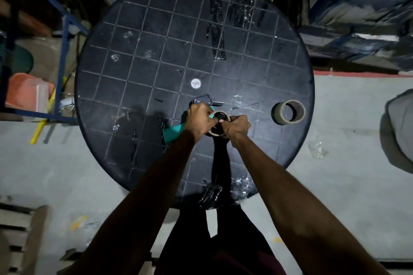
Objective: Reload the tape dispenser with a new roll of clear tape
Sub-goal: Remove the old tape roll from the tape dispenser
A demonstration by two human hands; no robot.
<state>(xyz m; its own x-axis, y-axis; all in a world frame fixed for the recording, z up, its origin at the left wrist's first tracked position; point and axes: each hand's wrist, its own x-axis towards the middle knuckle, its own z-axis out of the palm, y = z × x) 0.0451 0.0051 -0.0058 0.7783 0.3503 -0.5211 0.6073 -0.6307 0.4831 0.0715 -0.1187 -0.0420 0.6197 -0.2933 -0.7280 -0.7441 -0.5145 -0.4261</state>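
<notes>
Teal plastic dispenser (173, 131): your left hand (200, 119) grips it, your right hand (237, 128) pinches its cardboard-cored roll (220, 124); round gridded table (143, 56).

The round table (125, 87) is showing black, crossed by a grid of thin pale lines that cuts its top into squares, with shiny clear scraps of tape (220, 35) gleaming silver-white on it. A small white disc (196, 83) is sitting at its middle. The tape dispenser (174, 133) is showing a teal handle and a black head. The roll on it (218, 125) is showing a tan rim around a black hub. The spare roll (288, 111) is looking brownish-tan, with a dark hollow. The floor (335, 140) is looking pale grey. At the left, a frame (64, 35) is showing blue, a stick (39, 128) yellow, and a bin (22, 91) orange-pink.
</notes>
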